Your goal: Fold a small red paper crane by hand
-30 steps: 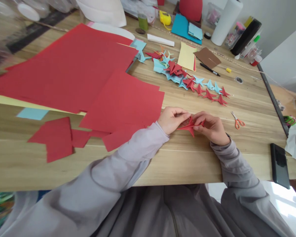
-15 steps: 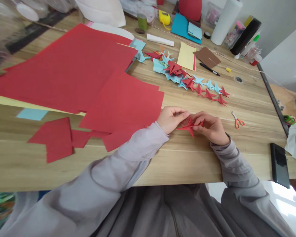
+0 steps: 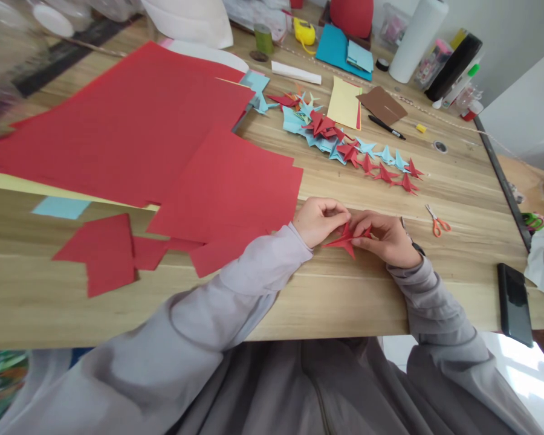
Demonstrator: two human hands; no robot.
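A red folded paper crane [image 3: 346, 241] with pointed ends is held just above the wooden table, between my two hands. My left hand [image 3: 320, 221] pinches its upper tip between thumb and fingers. On the other side, my right hand [image 3: 385, 237] grips the body and right end with thumb and fingertips, covering part of the paper. Behind the hands, a row of red and light blue folded cranes [image 3: 385, 174] runs across the table. Large red paper sheets [image 3: 236, 187] lie to the left, close to my left hand.
Orange-handled scissors [image 3: 440, 225] lie right of my right hand, and a black phone [image 3: 514, 302] rests at the right front edge. Smaller red pieces [image 3: 109, 251] are at left. Yellow paper [image 3: 343, 103], a black pen [image 3: 387, 127] and a yellow tape measure [image 3: 304, 31] are farther back.
The red crane has tilted slightly, its lower point now a little nearer me. The fingers of my right hand have shifted slightly left on it. Both hands keep their hold.
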